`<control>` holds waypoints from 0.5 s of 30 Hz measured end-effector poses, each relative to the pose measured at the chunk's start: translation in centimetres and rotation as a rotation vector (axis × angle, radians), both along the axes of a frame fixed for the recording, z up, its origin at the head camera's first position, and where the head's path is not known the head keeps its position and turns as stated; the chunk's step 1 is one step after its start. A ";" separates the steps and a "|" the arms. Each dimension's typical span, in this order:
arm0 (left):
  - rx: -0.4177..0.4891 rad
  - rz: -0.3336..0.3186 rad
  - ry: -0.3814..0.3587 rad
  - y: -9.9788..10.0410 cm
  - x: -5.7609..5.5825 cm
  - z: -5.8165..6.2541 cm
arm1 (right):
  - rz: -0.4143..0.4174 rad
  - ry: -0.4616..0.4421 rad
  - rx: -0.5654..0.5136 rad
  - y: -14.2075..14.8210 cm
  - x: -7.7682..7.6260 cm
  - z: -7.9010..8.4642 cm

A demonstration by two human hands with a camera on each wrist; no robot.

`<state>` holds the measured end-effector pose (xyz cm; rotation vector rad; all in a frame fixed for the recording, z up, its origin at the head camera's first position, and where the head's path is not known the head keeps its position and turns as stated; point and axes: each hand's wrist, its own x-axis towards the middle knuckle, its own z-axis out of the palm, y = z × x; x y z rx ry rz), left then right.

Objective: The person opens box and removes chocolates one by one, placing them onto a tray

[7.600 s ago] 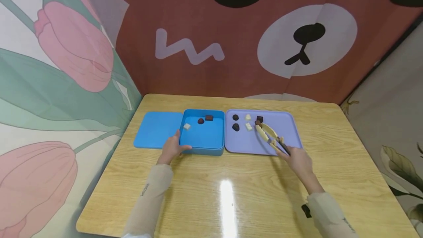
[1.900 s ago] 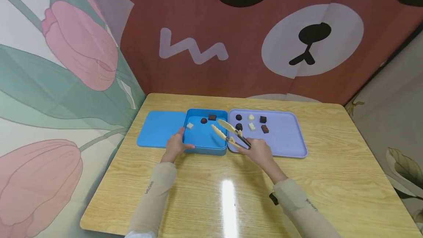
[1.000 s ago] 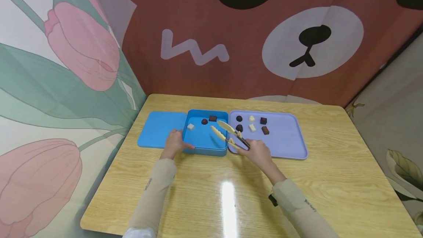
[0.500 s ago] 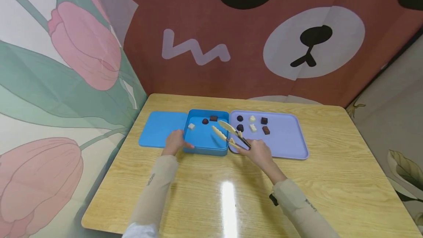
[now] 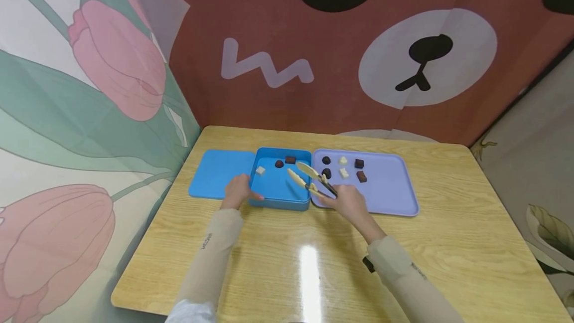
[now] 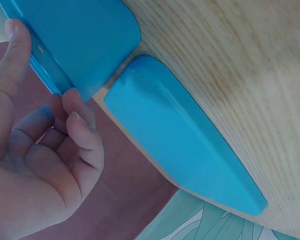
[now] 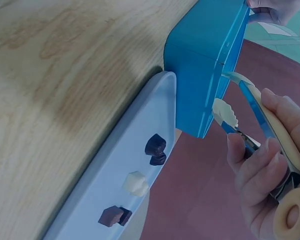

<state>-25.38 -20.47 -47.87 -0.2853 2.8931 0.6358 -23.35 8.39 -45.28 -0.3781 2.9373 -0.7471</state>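
Note:
My left hand [image 5: 237, 191] holds the front left corner of an open blue box [image 5: 280, 205]; in the left wrist view its thumb and curled fingers [image 6: 87, 145] meet the rim. A white chocolate [image 5: 260, 170], a round reddish-brown chocolate [image 5: 279, 164] and a brown rectangular chocolate [image 5: 290, 160] lie inside. My right hand [image 5: 352, 203] grips tongs [image 5: 309, 173] with cream tips. Those tips are spread apart over the box's right part, with nothing between them. To the right, a lilac tray [image 5: 390, 191] bears dark chocolates [image 5: 326, 173], white chocolates [image 5: 344, 173] and a brown chocolate [image 5: 361, 177].
A flat blue lid [image 5: 213, 176] lies on the wooden table [image 5: 269, 258], left of the box. The tray stands close against the box's right side. Behind the table hangs a printed bear cloth [image 5: 336, 64], with a tulip-print cloth [image 5: 112, 113] at the left.
From the tray, my right hand has moved left with the tongs to the box. The brown chocolate formerly between the tips rests on the tray, slightly nearer. Little differs over the last second.

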 end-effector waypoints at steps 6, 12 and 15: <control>-0.025 0.006 -0.011 0.1 0.0 0.0 | -0.010 -0.043 0.050 -1.1 -1.0 0.0; -0.044 0.001 -0.023 0.2 0.0 0.0 | -0.008 -0.044 0.095 -2.1 -2.0 0.1; -0.043 0.003 -0.028 0.3 -0.1 0.1 | -0.003 -0.044 0.122 -2.7 -2.4 0.1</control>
